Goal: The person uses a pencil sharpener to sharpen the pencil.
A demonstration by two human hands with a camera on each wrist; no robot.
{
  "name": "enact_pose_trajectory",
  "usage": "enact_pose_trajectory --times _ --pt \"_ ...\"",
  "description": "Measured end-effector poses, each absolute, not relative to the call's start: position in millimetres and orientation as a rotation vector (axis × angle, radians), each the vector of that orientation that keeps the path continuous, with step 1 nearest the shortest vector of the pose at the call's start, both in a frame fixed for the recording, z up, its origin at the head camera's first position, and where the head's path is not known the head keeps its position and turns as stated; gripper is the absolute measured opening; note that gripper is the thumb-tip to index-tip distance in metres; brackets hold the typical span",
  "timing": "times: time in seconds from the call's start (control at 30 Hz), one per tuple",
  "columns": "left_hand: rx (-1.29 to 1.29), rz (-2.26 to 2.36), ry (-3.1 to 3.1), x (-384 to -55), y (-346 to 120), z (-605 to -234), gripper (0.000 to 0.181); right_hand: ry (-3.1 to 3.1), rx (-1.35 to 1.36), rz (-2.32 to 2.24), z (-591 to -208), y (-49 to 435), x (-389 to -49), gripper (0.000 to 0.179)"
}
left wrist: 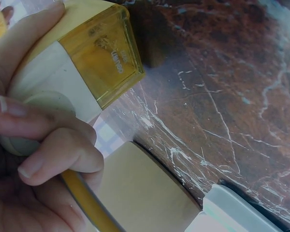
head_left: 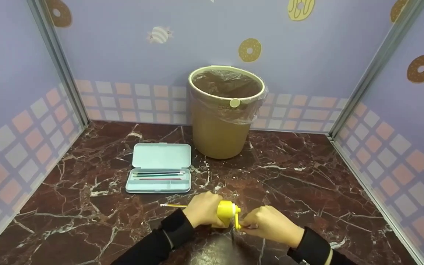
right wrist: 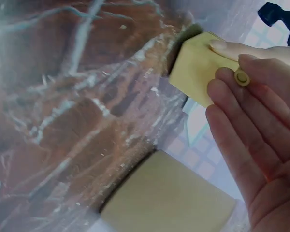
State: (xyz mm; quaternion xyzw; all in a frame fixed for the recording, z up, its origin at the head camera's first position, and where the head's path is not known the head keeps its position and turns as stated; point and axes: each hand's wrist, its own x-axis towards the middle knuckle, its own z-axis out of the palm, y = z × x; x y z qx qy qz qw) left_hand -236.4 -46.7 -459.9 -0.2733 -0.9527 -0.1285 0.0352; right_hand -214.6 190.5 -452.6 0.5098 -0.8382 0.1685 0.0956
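Observation:
A yellow hand-crank pencil sharpener (head_left: 225, 210) is held just above or on the dark marble-patterned table. My left hand (head_left: 205, 209) grips its body. A yellow pencil (head_left: 173, 205) sticks out of the sharpener to the left, its white end outward; in the left wrist view fingers curl close around the pencil's entry. Through the amber see-through drawer (left wrist: 106, 58) some dark bits show. On the other side, my right hand (head_left: 271, 223) pinches the knob (right wrist: 241, 77) of the yellow crank (head_left: 236, 219) between thumb and finger. The pencil's tip is hidden inside.
An open light-blue pencil case (head_left: 158, 190) lies at the left behind the hands, with several pencils (head_left: 160, 176) in it. Behind it to the right stands a tan trash bin (head_left: 219, 136) lined with a clear bag. Patterned panels (head_left: 123, 55) enclose the table's back and sides.

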Motion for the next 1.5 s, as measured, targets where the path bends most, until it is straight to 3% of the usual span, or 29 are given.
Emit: enact_pose_trajectory --times 0.47,1.5 --pt "-0.834 -0.386 -2.916 -236 -48 -461 0.047 -2.415 1.496 0.531 -426 192 -221 0.014" --pt "-0.829 -0.403 -2.942 -237 -47 -459 0.042 -2.412 1.254 0.355 -433 188 -258 0.011"
